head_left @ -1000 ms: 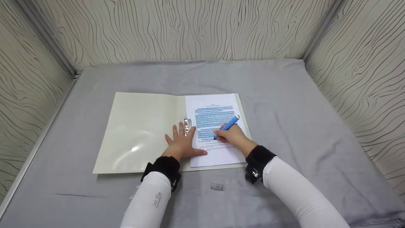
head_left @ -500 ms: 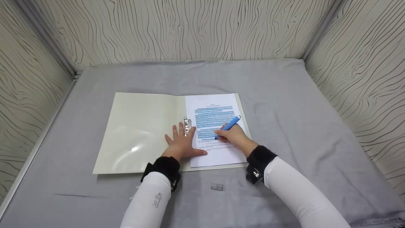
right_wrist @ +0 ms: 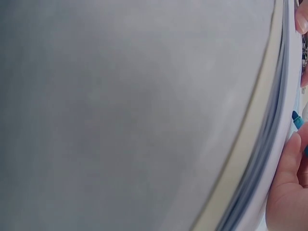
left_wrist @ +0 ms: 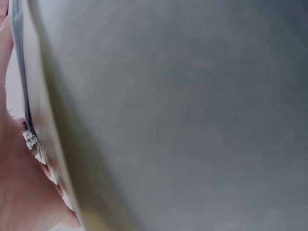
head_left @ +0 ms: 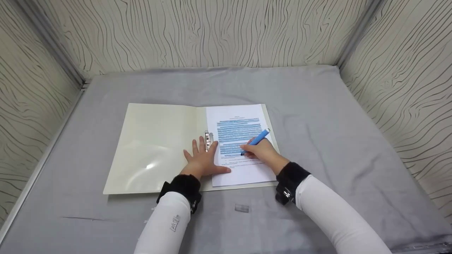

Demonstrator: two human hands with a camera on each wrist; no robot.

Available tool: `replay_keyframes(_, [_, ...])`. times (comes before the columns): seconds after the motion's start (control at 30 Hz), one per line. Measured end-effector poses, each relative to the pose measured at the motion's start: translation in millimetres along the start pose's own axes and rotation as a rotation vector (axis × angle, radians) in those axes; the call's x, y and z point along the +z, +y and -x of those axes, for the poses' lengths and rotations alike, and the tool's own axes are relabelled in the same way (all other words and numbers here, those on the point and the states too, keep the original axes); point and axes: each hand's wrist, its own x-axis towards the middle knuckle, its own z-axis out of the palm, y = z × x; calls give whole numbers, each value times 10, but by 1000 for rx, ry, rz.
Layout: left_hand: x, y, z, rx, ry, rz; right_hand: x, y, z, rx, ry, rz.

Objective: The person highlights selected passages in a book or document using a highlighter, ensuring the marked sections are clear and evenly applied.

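Observation:
A cream folder [head_left: 155,130] lies spread on the cloth in the head view, with printed sheets [head_left: 243,178] on its right side. Blue highlighting covers most of the upper text lines. My left hand [head_left: 203,161] rests flat with fingers spread across the folder's spine and the sheets' left edge, beside a metal clip [head_left: 207,138]. Pinched in my right hand [head_left: 262,150] is a blue marker [head_left: 260,136], tilted, its dark tip at the text just below the highlighted block. In the right wrist view the marker's tip [right_wrist: 297,119] shows beyond the thumb.
A grey cloth [head_left: 317,141] covers the table under the folder. Near the front lies a small translucent grey rectangle [head_left: 242,208]. Patterned panels [head_left: 212,35] with metal posts enclose the back and sides.
My right hand has slid slightly to the right along the text line with the marker. My left hand stays in place on the folder and sheets.

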Motion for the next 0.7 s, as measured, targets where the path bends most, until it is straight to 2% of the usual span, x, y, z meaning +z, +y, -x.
replay_keyframes(0.23, [-35, 11, 46, 0, -10, 2, -24, 11, -8, 17, 11, -13])
replay_keyframes(0.7, [-41, 10, 43, -3, -15, 3, -70, 56, -28, 1, 25, -33])
